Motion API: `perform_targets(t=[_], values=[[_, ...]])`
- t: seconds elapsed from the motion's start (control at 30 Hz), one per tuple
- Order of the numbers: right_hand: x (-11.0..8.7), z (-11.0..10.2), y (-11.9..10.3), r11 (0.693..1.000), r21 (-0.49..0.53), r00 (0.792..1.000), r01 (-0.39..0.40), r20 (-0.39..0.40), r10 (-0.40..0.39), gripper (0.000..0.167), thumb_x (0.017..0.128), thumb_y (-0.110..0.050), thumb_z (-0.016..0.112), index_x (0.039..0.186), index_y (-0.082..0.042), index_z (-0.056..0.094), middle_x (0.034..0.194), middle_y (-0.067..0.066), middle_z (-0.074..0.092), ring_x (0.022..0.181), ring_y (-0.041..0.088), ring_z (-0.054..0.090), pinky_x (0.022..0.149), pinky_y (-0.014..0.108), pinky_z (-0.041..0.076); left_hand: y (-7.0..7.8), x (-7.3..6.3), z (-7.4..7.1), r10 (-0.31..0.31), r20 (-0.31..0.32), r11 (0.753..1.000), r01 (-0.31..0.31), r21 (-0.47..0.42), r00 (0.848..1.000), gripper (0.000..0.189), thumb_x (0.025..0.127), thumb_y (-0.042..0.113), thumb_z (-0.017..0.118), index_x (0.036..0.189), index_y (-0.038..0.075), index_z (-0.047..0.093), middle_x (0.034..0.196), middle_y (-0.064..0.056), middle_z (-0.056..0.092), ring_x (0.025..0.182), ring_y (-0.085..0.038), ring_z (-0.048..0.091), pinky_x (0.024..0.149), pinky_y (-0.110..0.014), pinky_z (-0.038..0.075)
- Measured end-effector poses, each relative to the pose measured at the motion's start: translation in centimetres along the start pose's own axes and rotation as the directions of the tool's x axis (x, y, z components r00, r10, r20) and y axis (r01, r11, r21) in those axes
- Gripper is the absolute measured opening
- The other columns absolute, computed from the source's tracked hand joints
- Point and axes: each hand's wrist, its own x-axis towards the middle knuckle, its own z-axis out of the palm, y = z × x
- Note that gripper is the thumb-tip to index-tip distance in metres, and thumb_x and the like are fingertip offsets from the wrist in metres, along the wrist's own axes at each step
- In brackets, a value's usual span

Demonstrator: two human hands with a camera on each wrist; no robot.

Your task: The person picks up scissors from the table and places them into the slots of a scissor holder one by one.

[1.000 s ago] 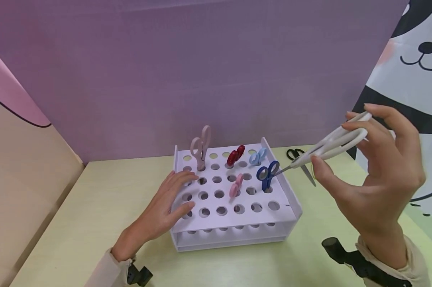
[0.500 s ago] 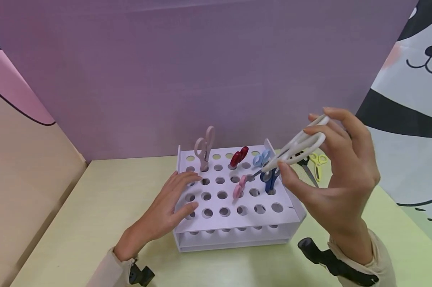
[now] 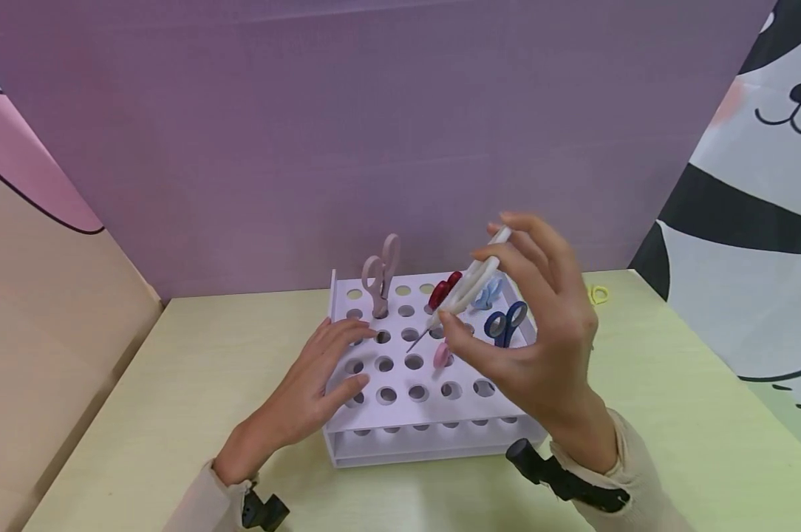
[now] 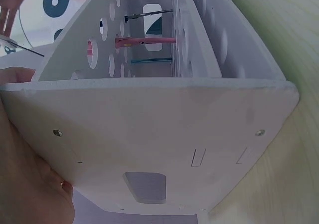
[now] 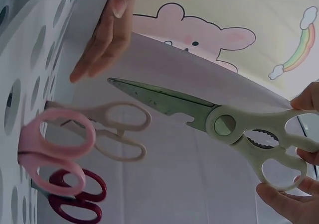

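Note:
In my right hand [image 3: 540,325] is a pair of white-handled kitchen scissors [image 3: 470,288], pinched by the handle loops between thumb and fingers. The shut blades slant down and left over a white rack [image 3: 434,441] with rows of round holes, their tip apart from it in the right wrist view. My left hand [image 3: 307,380] rests on the rack's left edge, fingers extended over the top. Upright in holes stand pale pink scissors [image 3: 377,284], red scissors [image 3: 438,294], light blue scissors [image 3: 488,293], navy scissors [image 3: 505,325] and small pink scissors [image 3: 442,353], partly hidden.
Yellow scissors [image 3: 598,294] lie on the table right of the rack, mostly behind my right hand. A purple wall [image 3: 307,148] rises behind the table [image 3: 174,384]. Raised side panels [image 4: 149,129] bound the rack.
My right hand has carried the white kitchen scissors leftward from beyond the rack's right side to over its middle. The black scissors on the table are now hidden. My left hand stays on the rack.

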Motion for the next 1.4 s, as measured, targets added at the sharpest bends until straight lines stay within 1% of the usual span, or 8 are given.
perform_targets(t=[0.13,0.37,0.5,0.63,0.83,1.0,1.23,1.4], values=[[-0.4,0.8,0.2,1.0,0.019,0.998,0.024,0.053,-0.024,0.053,0.085,-0.041,0.074,0.109,0.006,0.067,0.129,0.026,0.056,0.112,0.036,0.062,0.106,0.049,0.046,0.1,0.1,0.1,0.011,0.0,1.0,-0.011,-0.005,1.0,0.047,0.099,0.03,0.054,0.142,0.013,0.046,0.148,-0.007,0.046,0.145,-0.028,0.032,0.124,-0.046,0.007],[-1.0,1.9,0.6,0.998,0.027,0.986,0.053,0.157,-0.056,0.047,0.084,-0.031,0.073,0.113,0.005,0.066,0.134,0.026,0.052,0.128,0.036,0.051,0.107,0.043,0.046,0.2,0.3,0.2,0.017,0.004,1.0,-0.016,-0.012,1.0,0.046,0.1,0.03,0.053,0.142,0.013,0.047,0.148,-0.006,0.046,0.144,-0.027,0.032,0.124,-0.047,0.006],[-1.6,2.6,0.9,0.999,0.032,0.978,0.036,0.205,-0.042,0.046,0.078,-0.021,0.078,0.114,0.005,0.065,0.136,0.025,0.051,0.124,0.035,0.053,0.1,0.033,0.052,0.2,0.3,0.2,0.008,0.008,1.0,-0.008,-0.011,1.0,0.046,0.1,0.03,0.053,0.142,0.014,0.046,0.147,-0.004,0.047,0.144,-0.028,0.032,0.124,-0.046,0.005],[-2.3,3.5,1.3,0.999,0.031,0.96,0.028,0.279,-0.035,0.049,0.073,-0.015,0.08,0.116,0.003,0.064,0.139,0.023,0.048,0.113,0.03,0.057,0.09,0.033,0.056,0.2,0.3,0.2,0.0,0.003,1.0,0.0,-0.004,1.0,0.046,0.099,0.03,0.054,0.142,0.015,0.046,0.146,0.0,0.048,0.145,-0.027,0.032,0.124,-0.044,0.005],[-3.5,4.7,2.0,1.0,0.007,0.912,-0.012,0.41,0.008,0.054,0.074,-0.014,0.082,0.12,0.004,0.061,0.141,0.021,0.045,0.114,0.028,0.062,0.096,0.036,0.055,-0.1,0.2,0.3,0.021,-0.022,1.0,-0.021,0.0,1.0,0.047,0.095,0.02,0.052,0.142,0.012,0.047,0.147,-0.005,0.049,0.145,-0.023,0.031,0.124,-0.044,0.006],[-4.2,5.0,2.3,0.997,-0.027,0.85,-0.066,0.522,0.07,0.051,0.076,-0.016,0.08,0.12,0.001,0.061,0.142,0.017,0.044,0.113,0.029,0.064,0.096,0.037,0.054,-0.2,0.2,0.4,0.015,-0.031,1.0,-0.015,-0.008,0.999,0.052,0.089,0.013,0.048,0.14,0.008,0.048,0.148,-0.01,0.047,0.144,-0.027,0.033,0.124,-0.048,0.008],[-4.7,5.3,2.3,0.994,-0.077,0.77,-0.077,0.628,0.109,0.049,0.076,-0.019,0.078,0.12,-0.004,0.061,0.143,0.016,0.044,0.11,0.029,0.061,0.087,0.034,0.058,-0.2,0.0,0.3,-0.004,-0.037,1.0,0.003,-0.016,0.999,0.053,0.087,0.008,0.049,0.14,0.006,0.049,0.147,-0.013,0.048,0.142,-0.032,0.035,0.124,-0.044,0.008],[-4.9,5.5,2.2,0.991,-0.101,0.74,-0.083,0.66,0.13,0.052,0.076,-0.019,0.078,0.122,-0.004,0.061,0.146,0.015,0.042,0.117,0.029,0.057,0.095,0.036,0.055,-0.3,-0.1,0.2,0.003,-0.05,1.0,-0.004,-0.016,0.999,0.052,0.087,0.006,0.049,0.139,0.006,0.05,0.144,-0.013,0.05,0.141,-0.032,0.037,0.124,-0.044,0.008]])
